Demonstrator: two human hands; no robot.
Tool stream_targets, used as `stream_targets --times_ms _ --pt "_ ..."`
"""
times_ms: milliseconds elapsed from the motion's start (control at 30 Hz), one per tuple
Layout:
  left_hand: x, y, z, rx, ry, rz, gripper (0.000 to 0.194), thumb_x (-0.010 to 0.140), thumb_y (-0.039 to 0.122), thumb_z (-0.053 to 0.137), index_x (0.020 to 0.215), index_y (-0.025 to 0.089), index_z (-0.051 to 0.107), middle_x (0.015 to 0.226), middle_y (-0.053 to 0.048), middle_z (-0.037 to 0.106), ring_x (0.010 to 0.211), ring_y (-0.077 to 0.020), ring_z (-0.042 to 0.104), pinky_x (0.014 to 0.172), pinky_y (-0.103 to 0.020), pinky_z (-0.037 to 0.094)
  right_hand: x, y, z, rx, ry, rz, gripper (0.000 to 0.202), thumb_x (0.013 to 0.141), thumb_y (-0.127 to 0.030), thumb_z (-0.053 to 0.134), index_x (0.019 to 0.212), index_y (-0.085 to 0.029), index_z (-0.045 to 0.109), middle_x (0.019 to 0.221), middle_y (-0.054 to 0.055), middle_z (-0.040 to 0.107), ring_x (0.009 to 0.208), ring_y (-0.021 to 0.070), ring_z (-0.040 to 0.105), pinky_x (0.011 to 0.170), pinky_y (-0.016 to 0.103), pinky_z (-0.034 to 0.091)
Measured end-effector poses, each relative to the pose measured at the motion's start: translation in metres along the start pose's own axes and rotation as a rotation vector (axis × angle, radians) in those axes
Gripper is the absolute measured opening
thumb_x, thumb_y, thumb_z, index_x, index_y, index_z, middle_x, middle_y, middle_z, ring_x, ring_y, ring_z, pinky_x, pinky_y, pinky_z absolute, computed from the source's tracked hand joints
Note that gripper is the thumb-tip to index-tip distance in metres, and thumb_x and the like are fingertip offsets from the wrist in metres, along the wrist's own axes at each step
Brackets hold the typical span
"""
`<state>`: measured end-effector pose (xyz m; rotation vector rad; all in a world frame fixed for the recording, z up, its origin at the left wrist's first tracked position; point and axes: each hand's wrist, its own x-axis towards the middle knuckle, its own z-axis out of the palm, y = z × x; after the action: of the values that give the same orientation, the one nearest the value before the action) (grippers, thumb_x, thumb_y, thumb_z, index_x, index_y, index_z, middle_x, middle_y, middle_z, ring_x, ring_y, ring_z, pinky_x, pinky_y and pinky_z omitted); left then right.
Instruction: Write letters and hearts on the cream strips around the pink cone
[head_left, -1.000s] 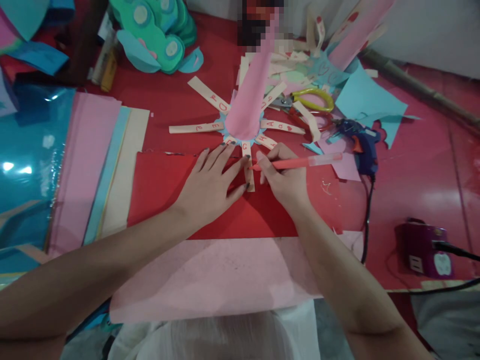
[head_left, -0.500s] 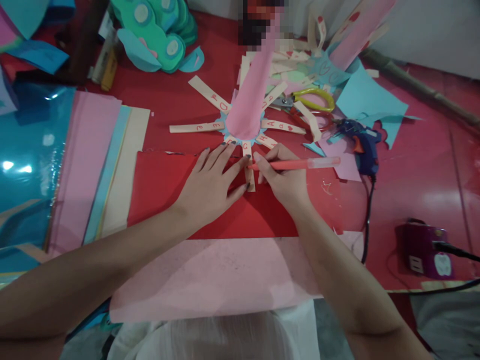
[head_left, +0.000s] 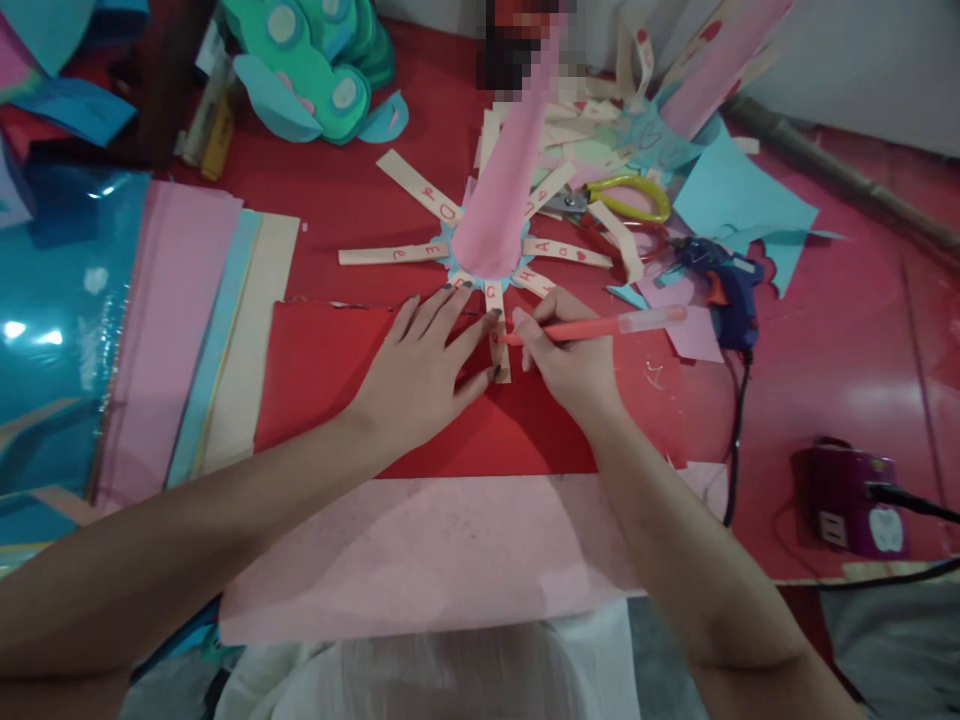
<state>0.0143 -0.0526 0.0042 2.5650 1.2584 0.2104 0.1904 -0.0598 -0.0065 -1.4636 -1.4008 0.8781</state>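
Observation:
A pink paper cone (head_left: 495, 210) stands on a blue scalloped base, with cream paper strips (head_left: 394, 256) fanning out and red letters on them. My left hand (head_left: 420, 365) lies with fingers spread over the red sheet (head_left: 322, 390), its thumb and forefinger at the edge of the strip (head_left: 502, 366) marked G. In my right hand (head_left: 574, 355) is an orange-red pen (head_left: 581, 328), gripped near its tip. The tip touches that same strip, below the G, where a small rounded red mark shows.
Scissors with yellow handles (head_left: 634, 198), paper scraps and a blue glue gun (head_left: 735, 295) lie to the right. A purple power box (head_left: 851, 500) with a cable is farther right. Coloured sheets (head_left: 176, 340) are stacked at left; green foam shapes (head_left: 322, 70) sit behind.
The pen tip has shifted slightly down and right along the strip, and a small rounded red mark now shows there. My left hand has stayed in place.

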Motion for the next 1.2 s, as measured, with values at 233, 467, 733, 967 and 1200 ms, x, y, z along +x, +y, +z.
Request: stream_targets --times_ms 233,467,733,967,1200 --pt "-0.0002 -0.0001 0.0010 0.022 -0.006 0.002 0.048 0.095 0.033 0.048 0.139 0.014 0.050 0.152 -0.020 0.037 0.143 -0.0343 0.032 0.117 -0.054 0.025 0.0010 -0.0021 0.0007 -0.006 0.027 0.006 0.031 0.083 -0.023 0.057 0.057 -0.021 0.040 0.049 -0.007 0.040 0.050 0.0069 0.038 0.052 0.025 0.032" --pt "0.0000 0.0009 -0.0005 -0.021 -0.008 -0.011 0.048 0.094 0.032 0.047 0.139 0.015 0.049 0.151 -0.019 0.038 0.143 -0.0335 0.033 0.117 -0.055 0.025 0.0010 -0.0026 0.0003 0.083 0.074 0.023 0.033 0.085 -0.027 0.058 0.059 -0.022 0.040 0.044 -0.009 0.043 0.041 0.0054 0.040 0.047 0.024 0.033" --pt "-0.0002 0.0008 0.0001 -0.034 0.001 -0.014 0.048 0.095 0.033 0.047 0.139 0.015 0.049 0.152 -0.018 0.037 0.143 -0.0331 0.032 0.117 -0.055 0.024 0.0018 -0.0017 0.0000 0.069 0.039 -0.006 0.031 0.085 -0.026 0.059 0.059 -0.022 0.044 0.047 -0.008 0.048 0.042 0.0058 0.044 0.049 0.025 0.037" --pt "0.0001 0.0006 0.0002 -0.033 -0.003 -0.017 0.048 0.094 0.032 0.048 0.139 0.015 0.049 0.152 -0.018 0.038 0.143 -0.0332 0.031 0.117 -0.055 0.024 0.0015 -0.0014 0.0004 0.016 0.043 -0.012 0.033 0.085 -0.027 0.060 0.058 -0.021 0.042 0.046 -0.008 0.045 0.046 0.0068 0.043 0.052 0.026 0.036" --pt "0.0003 0.0019 -0.0018 -0.020 -0.018 -0.015 0.047 0.094 0.032 0.047 0.139 0.015 0.049 0.152 -0.019 0.038 0.143 -0.0340 0.032 0.117 -0.056 0.025 0.0001 -0.0003 -0.0007 0.024 0.047 -0.009 0.032 0.087 -0.032 0.059 0.061 -0.021 0.044 0.049 -0.007 0.048 0.046 0.0068 0.046 0.050 0.025 0.037"
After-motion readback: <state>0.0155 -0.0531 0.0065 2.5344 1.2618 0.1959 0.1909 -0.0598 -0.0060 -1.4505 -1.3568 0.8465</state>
